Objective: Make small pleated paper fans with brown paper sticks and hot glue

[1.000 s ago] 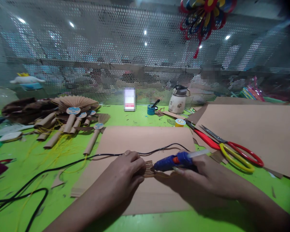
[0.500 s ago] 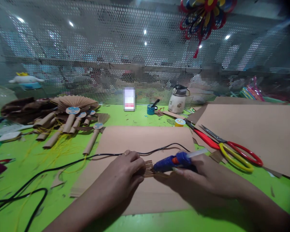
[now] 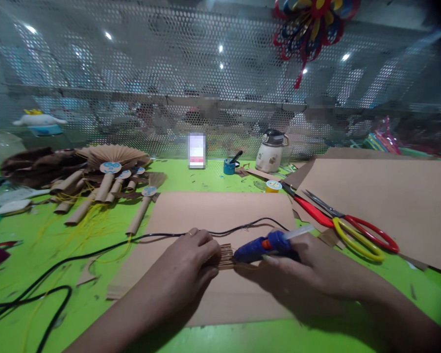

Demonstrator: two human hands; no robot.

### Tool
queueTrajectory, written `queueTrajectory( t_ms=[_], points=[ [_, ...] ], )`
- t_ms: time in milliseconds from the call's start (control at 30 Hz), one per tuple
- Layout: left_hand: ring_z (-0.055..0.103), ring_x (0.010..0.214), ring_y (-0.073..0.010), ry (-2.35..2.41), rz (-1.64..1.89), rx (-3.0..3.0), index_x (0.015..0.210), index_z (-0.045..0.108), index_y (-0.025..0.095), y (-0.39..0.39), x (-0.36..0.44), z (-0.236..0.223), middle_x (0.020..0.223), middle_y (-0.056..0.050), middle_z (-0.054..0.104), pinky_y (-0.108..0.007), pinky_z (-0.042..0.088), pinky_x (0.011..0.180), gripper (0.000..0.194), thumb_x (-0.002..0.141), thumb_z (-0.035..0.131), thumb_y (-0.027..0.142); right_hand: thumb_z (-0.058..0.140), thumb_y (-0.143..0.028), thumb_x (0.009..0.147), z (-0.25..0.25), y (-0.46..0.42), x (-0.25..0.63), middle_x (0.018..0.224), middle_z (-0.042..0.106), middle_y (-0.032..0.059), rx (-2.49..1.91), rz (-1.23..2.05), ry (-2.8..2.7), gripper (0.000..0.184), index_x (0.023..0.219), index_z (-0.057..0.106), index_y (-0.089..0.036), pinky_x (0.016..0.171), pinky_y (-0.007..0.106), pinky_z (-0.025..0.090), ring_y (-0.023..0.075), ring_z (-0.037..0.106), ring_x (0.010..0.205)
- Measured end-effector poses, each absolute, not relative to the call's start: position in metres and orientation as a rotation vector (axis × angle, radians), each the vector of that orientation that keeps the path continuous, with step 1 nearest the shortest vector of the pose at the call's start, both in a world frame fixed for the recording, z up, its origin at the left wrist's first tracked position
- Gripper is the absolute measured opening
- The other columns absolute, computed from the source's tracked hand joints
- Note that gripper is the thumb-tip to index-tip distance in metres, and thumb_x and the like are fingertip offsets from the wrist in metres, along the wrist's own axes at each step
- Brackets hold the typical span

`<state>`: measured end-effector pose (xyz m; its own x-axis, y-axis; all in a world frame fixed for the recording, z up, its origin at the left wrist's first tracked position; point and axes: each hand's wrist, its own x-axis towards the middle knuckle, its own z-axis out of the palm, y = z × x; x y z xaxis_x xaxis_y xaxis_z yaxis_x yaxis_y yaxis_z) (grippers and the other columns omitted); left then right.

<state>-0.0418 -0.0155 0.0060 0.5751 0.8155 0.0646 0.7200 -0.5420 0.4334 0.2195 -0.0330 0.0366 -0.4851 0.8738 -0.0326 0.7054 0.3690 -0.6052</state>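
Observation:
My left hand [image 3: 194, 262] is closed over a small piece of pleated brown paper [image 3: 227, 256], pressing it on a stack of brown paper sheets [image 3: 220, 211]. Only the right end of the pleats shows beyond the fingers; the rest is hidden. My right hand [image 3: 312, 264] grips a blue hot glue gun [image 3: 257, 249] with a clear glue stick [image 3: 299, 232] sticking out of its back. The nozzle points left, at the pleats' right end; whether it touches them I cannot tell. A thin yellow thread trails below the nozzle.
A black cord [image 3: 106, 252] crosses the sheets and green table. Paper fans [image 3: 113, 157] with rolled handles lie left. To the right are red-and-yellow scissors [image 3: 356, 230], a red-handled cutter [image 3: 314, 211] and large brown sheets [image 3: 385, 201]. A phone [image 3: 196, 151], blue pot [image 3: 229, 166] and bottle [image 3: 270, 152] stand behind.

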Motion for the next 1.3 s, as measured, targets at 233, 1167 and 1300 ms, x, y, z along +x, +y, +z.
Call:
queueTrajectory(
  t_ms=[233, 1167, 1300],
  points=[
    [0.048, 0.088, -0.019, 1.254, 0.377, 2.453, 0.079, 0.054, 0.021, -0.0165, -0.0415, 0.0061, 0.094, -0.002, 0.056, -0.032, 0.035, 0.072, 0.011, 0.09, 0.052, 0.016, 0.047, -0.037, 0.097, 0.0374, -0.0331, 0.2195, 0.075, 0.069, 0.0009, -1.378, 0.815, -2.33, 0.029, 0.087, 0.067, -0.018, 0.057, 0.023, 0.04, 0.0151, 0.059, 0.066],
    [0.048, 0.085, -0.0186, 1.268, 0.38, 2.465, 0.077, 0.053, 0.021, -0.0154, -0.0416, 0.0055, 0.091, -0.002, 0.055, -0.031, 0.034, 0.069, 0.014, 0.089, 0.052, 0.015, 0.051, -0.033, 0.094, 0.0368, -0.0322, 0.2181, 0.07, 0.067, 0.0009, -1.395, 0.793, -2.328, 0.026, 0.08, 0.066, -0.017, 0.054, 0.023, 0.038, 0.0141, 0.055, 0.062],
    [0.048, 0.086, -0.0192, 1.259, 0.37, 2.472, 0.077, 0.052, 0.021, -0.0164, -0.0422, 0.0057, 0.092, -0.002, 0.056, -0.032, 0.034, 0.07, 0.012, 0.089, 0.053, 0.016, 0.049, -0.036, 0.095, 0.0397, -0.0335, 0.2202, 0.07, 0.066, 0.0009, -1.426, 0.746, -2.317, 0.03, 0.079, 0.065, -0.017, 0.053, 0.023, 0.038, 0.0142, 0.055, 0.061]
  ],
)
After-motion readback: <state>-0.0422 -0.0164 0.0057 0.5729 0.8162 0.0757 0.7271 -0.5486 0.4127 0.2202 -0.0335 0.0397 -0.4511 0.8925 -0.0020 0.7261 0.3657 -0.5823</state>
